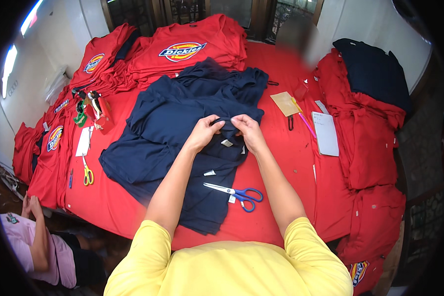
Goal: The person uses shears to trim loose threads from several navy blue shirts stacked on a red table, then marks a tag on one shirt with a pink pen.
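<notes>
Dark navy shirts (158,128) lie spread in a loose pile over the middle of the red-covered table. My left hand (205,133) pinches an edge of the navy fabric between thumb and fingers. Close by on its right, my right hand (249,131) pinches the same piece, and a fold of cloth is drawn up between the two. Small white labels (226,143) show on the fabric just below my hands. Nearer to me, scissors with blue handles (246,197) rest partly on the navy cloth, their blades pointing left.
Red printed shirts (202,44) are stacked at the back. More folded red shirts (370,148) line the right side, with a navy garment (372,74) on top. A notepad (326,134), yellow-handled scissors (88,175) and a tape dispenser (101,116) lie around. At lower left sits another person (44,241).
</notes>
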The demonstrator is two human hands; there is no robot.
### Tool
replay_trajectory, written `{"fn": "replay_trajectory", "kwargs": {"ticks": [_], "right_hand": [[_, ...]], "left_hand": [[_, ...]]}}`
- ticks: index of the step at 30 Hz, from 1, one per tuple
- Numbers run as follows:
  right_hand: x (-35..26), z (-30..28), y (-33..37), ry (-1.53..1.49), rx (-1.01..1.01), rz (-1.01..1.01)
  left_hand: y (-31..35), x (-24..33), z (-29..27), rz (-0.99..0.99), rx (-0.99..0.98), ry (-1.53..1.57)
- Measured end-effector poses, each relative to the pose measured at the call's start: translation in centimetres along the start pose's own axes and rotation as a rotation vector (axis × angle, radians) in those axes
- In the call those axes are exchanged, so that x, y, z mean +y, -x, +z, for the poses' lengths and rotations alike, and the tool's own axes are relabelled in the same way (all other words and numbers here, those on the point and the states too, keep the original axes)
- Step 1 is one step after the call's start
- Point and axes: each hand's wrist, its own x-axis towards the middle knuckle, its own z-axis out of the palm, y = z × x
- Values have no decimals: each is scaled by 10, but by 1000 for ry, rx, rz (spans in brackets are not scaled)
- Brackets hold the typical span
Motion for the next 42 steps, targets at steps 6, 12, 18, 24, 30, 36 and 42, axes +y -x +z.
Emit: {"fn": "replay_trajectory", "kwargs": {"ticks": [6, 12, 18, 24, 30, 36, 42], "right_hand": [[17, -9, -14, -84, -182, 173], [29, -11, -15, -94, -195, 130], [21, -1, -10, -53, -160, 124], [24, -4, -12, -89, -176, 147], [26, -4, -12, -116, -149, 153], [28, -6, -10, -104, -140, 154], [27, -3, -9, -134, -132, 134]], "left_hand": [[-2, -25, -10, -69, -25, 132], [-2, -26, -11, -107, -56, 306], [-3, -30, -16, -109, -106, 269], [-3, -29, -17, -130, -138, 287], [-2, -33, -20, -132, -152, 291], [4, -25, -11, -91, -97, 306], [1, -29, -14, -94, -106, 256]]}}
